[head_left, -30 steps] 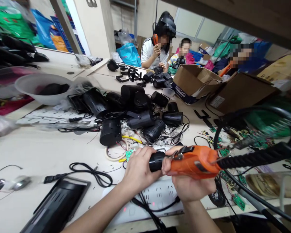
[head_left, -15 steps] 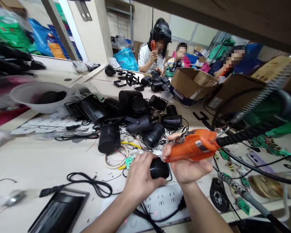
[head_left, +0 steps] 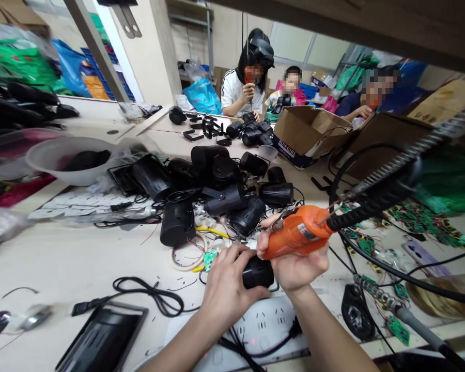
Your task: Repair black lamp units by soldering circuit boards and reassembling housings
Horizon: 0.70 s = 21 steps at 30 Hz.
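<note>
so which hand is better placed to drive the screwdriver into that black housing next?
Right, probably. The right hand already grips the orange electric screwdriver, tip angled down toward the small black housing. The left hand is wrapped around that housing, steadying it above the white power strip.

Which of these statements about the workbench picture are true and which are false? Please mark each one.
1. The right hand holds an orange power screwdriver. True.
2. The left hand grips a green circuit board. False: it grips a small black housing; a green board lies on the table beside it.
3. A white bowl stands at the far left of the table. True.
4. The cardboard box stands directly in front of the hands. False: it stands farther back, to the right, near the other people.
5. A white power strip lies under the wrists. True.
6. The screwdriver lies flat on the table. False: it is held up above the housing.
</note>
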Tool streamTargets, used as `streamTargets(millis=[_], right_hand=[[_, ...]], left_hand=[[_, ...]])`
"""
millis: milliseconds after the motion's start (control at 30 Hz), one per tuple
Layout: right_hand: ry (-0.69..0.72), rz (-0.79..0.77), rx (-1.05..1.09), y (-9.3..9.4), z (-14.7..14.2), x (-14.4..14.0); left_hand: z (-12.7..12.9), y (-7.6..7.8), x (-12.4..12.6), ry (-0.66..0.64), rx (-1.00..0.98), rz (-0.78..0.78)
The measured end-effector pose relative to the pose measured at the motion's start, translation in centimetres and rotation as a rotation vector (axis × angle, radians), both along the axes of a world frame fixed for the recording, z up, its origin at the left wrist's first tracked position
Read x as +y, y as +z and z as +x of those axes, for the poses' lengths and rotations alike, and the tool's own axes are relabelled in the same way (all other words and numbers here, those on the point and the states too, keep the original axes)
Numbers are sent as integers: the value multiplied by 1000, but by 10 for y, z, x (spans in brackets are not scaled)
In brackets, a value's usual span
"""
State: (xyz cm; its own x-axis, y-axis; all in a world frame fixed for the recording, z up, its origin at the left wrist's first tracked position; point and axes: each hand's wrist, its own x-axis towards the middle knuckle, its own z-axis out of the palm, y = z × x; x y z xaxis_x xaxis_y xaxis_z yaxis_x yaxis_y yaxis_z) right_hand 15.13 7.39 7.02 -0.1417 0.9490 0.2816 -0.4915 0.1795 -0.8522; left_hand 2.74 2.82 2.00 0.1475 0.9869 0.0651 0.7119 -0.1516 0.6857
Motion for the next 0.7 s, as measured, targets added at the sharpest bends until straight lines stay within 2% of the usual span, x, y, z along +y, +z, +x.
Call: streamTargets(millis=[167, 300, 400, 500, 700], right_hand=[[-54, 115, 81, 27, 0, -13], [24, 86, 90, 41, -17, -24], [67, 55, 91, 38, -38, -22], [45, 20, 104, 30, -55, -17], [-19, 6, 55, 14, -65, -7]], left_hand=[[-10, 3, 1, -79, -52, 20], [-31, 0, -6, -89, -160, -12], [-43, -8, -14, -42, -211, -50], [-46, -15, -18, -6, -274, -70], [-42, -19, -19, 93, -345, -133]])
